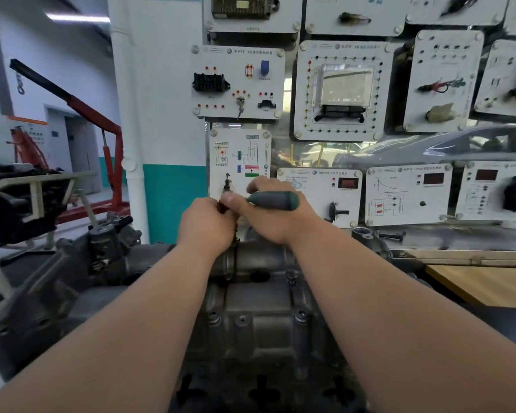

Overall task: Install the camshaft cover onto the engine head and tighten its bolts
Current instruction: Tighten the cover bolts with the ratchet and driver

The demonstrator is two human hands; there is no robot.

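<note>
Camshaft cover (259,320) sat in place on the engine head (259,391), in the lower centre of the head view and running away from the camera. Several cover bolts (242,319) stood in their bosses along its near and middle sections.

At the far end of the cover, the right hand (276,216) was wrapped round the green handle of a ratchet wrench (273,200), thumb laid toward the drive end. The left hand (209,222) was curled about that drive end, steadying it upright over the cover. The socket and the bolt beneath were hidden by the fingers.

Step in hand, as judged: tightening a far-end bolt. The next move would call for keeping the socket square on the bolt head, swinging the handle through short arcs, then proceeding to the remaining bolts. Whether the near bolts were already tight could not be told.
</note>
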